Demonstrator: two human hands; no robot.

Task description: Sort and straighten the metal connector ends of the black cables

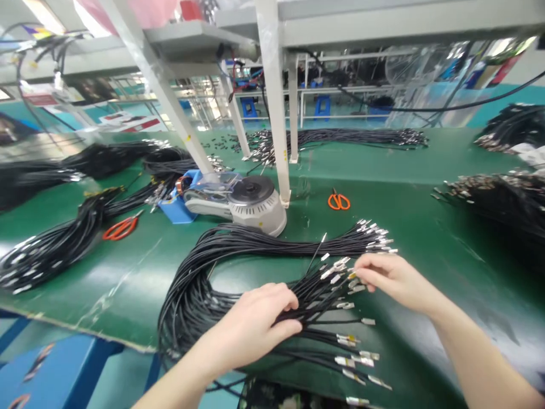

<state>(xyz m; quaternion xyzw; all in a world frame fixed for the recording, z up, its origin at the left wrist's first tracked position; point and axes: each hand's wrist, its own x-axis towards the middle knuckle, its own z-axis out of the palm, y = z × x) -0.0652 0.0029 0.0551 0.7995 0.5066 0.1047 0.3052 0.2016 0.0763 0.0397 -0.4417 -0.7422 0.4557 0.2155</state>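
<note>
A thick bundle of black cables point(187, 289) lies bent in a U on the green table, its metal-tipped ends pointing right. My left hand point(259, 321) rests over the lower run of the bundle, with fingers and thumb curled around some of the cables. At the cable ends, my right hand point(385, 275) pinches one cable's tip, where a bit of yellow point(352, 275) shows at the fingertips. Several silver terminals point(355, 359) fan out below, towards the table's front edge. The palm side of my left hand is hidden.
Behind the bundle stands a grey round tape dispenser point(255, 207) beside a blue holder point(176, 207). Orange-handled scissors point(339, 201) lie behind; another orange-handled pair point(121, 227) is at left. More cable bundles point(506, 204) lie right, left and back. White shelf posts point(275, 102) rise from the table.
</note>
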